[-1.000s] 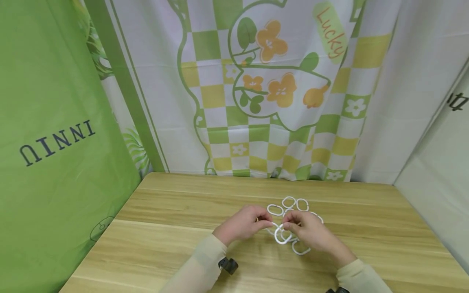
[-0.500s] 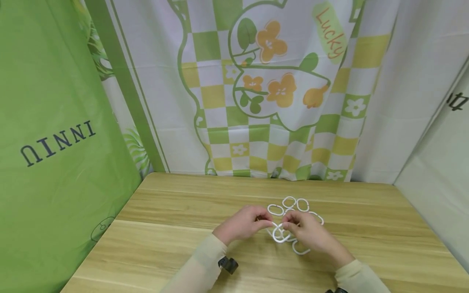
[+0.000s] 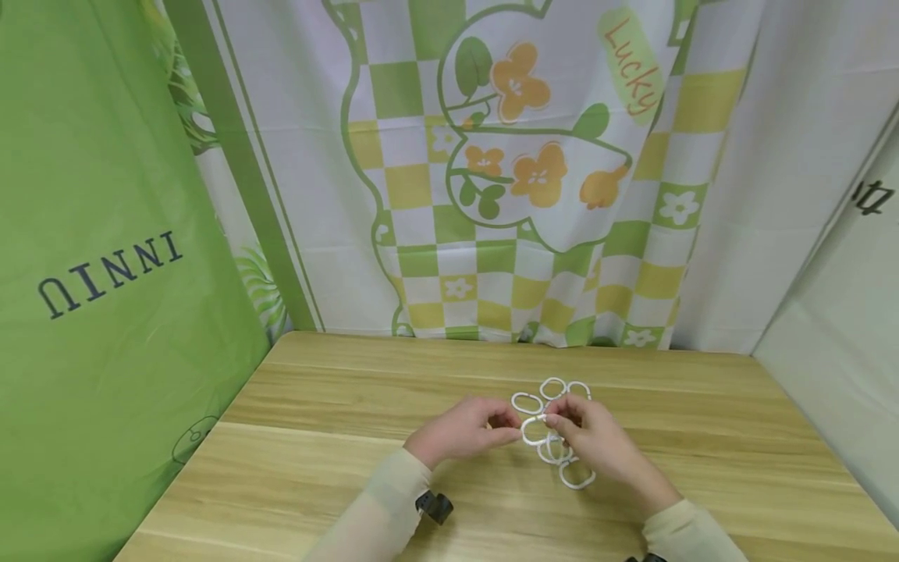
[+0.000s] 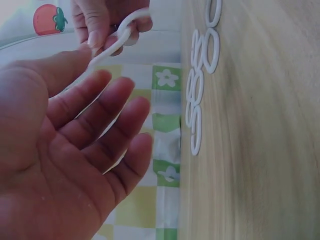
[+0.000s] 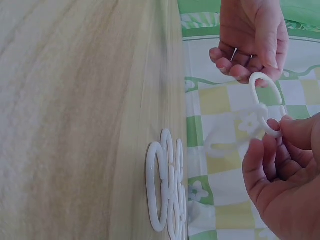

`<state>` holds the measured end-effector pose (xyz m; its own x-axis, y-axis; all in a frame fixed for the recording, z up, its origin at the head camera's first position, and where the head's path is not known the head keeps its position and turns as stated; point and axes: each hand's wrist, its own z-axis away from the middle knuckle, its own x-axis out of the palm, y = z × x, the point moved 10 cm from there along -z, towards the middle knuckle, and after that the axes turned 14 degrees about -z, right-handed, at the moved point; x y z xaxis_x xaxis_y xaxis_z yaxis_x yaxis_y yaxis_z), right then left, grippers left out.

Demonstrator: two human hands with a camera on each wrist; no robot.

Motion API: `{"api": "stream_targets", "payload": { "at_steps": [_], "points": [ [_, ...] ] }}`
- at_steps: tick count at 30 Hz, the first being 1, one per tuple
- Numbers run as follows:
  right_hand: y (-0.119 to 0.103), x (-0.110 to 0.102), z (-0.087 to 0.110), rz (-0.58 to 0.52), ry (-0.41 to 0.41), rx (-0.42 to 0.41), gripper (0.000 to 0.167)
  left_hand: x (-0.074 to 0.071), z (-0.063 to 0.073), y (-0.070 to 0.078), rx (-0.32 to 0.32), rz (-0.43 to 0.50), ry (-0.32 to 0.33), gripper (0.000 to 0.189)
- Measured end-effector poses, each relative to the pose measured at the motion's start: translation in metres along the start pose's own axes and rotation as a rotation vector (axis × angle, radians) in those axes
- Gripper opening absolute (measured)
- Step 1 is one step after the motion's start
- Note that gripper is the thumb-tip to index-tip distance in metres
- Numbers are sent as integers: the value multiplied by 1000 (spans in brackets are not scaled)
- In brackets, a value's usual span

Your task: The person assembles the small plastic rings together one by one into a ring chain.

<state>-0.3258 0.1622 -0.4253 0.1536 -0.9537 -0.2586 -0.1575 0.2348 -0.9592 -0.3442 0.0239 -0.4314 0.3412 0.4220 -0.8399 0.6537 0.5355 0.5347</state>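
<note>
Near the front of the table, my right hand [image 3: 597, 441] pinches a white oval plastic curtain ring [image 5: 253, 87] between thumb and fingers. A second ring [image 5: 220, 151], blurred in the right wrist view, hangs from the held one. My left hand [image 3: 460, 428] faces it from the left, its thumb and index fingertips right at the ring's edge. In the left wrist view the left fingers [image 4: 132, 112] are spread and relaxed, with the thumb apart from them. Several similar rings [image 4: 197, 135] lie in a loose cluster on the table, partly hidden behind the right hand.
The wooden table [image 3: 337, 453] carries the cluster right of its middle. A patterned curtain [image 3: 485, 257] hangs along the far edge, and green cloth [image 3: 119, 375] borders the left side. A black wrist device [image 3: 434, 507] sits on the left sleeve.
The left fingers have loosened from the rings. My right hand has lifted its ring slightly and turned it, and another ring now hangs below it. Both wrists stay almost in place.
</note>
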Motion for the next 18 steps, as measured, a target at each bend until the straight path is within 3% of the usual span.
{"api": "stream_targets", "payload": {
  "at_steps": [10, 18],
  "points": [
    [-2, 6, 2, -138, -19, 9, 10, -9, 0, -7, -52, -7, 124, 11],
    [0, 0, 3, -72, -7, -4, 12, -12, 1, -11, -86, 35, 149, 11]
  ]
}}
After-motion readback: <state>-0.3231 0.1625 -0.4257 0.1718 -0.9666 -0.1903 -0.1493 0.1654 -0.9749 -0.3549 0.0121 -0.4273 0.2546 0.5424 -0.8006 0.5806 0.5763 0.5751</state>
